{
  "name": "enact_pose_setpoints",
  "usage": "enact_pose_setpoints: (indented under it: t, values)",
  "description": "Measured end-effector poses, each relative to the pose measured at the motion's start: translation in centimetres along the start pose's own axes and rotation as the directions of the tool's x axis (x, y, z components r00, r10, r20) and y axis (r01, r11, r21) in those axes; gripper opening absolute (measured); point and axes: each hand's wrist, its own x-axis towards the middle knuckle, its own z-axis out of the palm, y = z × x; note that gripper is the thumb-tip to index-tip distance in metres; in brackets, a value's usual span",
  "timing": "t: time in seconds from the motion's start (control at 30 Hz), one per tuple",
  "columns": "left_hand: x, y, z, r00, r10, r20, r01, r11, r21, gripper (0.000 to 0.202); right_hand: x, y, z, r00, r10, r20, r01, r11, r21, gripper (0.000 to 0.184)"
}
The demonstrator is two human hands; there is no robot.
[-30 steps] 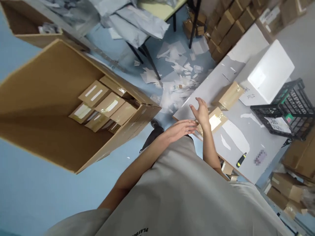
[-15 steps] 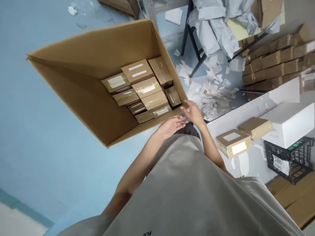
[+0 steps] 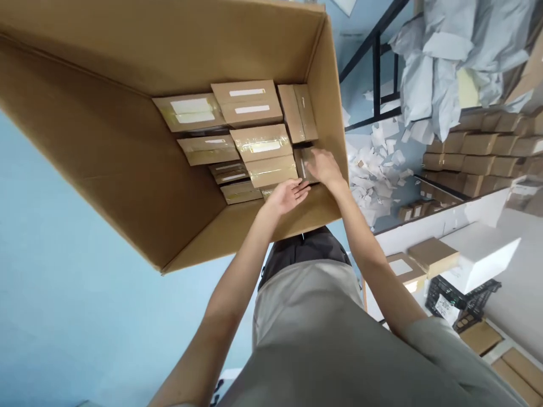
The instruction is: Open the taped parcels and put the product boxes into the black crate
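Pale blue floor [image 3: 63,271] spreads under a large open carton [image 3: 127,169], which serves as the landmark for everything else. Inside the carton, small taped parcels [image 3: 250,104] lie packed flat in rows against its far wall, labels up, likely so they stack tightly and can be read from above. Both arms reach over the carton's near wall. The right hand [image 3: 323,167] rests on a small dark parcel [image 3: 303,164] in the carton's right corner, fingers curled over its top edge; whether it actually pinches the parcel or merely presses on it I cannot tell. The left hand [image 3: 288,195] lies just beside it, nearer the front wall, fingers spread and flat, touching the tops of the nearest taped parcels without gripping any. The dark parcel therefore sits directly under the right palm and a little beyond the left fingertips.

Right of the carton, torn white paper scraps [image 3: 373,175] litter the floor, and beyond them brown boxes [image 3: 479,152] stand stacked. A white table [image 3: 466,220], also right of the carton, bears two more parcels, a white foam box [image 3: 483,254] and a black crate [image 3: 462,297].
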Motion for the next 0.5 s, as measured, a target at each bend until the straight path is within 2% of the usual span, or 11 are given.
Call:
enact_pose_setpoints:
  t: [0.13, 0.27, 0.37, 0.5]
  values:
    - [7.1, 1.6, 1.1, 0.994, -0.044, -0.095, 0.034, 0.994, -0.106, 0.03, 10.6, -1.0, -0.7, 1.0, -0.001, -0.015, 0.0, 0.999, -0.054, 0.042]
    - [13.7, 2.9, 2.3, 0.993, -0.065, -0.104, 0.039, 0.971, -0.234, 0.037, 21.0, -1.8, 0.3, 1.0, -0.021, 0.023, 0.023, 0.996, -0.085, 0.042]
    - [17.8, 4.2, 2.7, 0.995, -0.047, -0.082, 0.018, 0.947, -0.321, 0.036, 27.6, -1.9, 1.5, 0.997, -0.065, 0.052, 0.071, 0.99, -0.121, 0.054]
    - [22.1, 6.1, 3.2, 0.998, -0.016, -0.063, -0.011, 0.913, -0.408, 0.03, 34.7, -1.4, 1.8, 0.991, -0.129, -0.04, 0.123, 0.985, -0.124, 0.077]
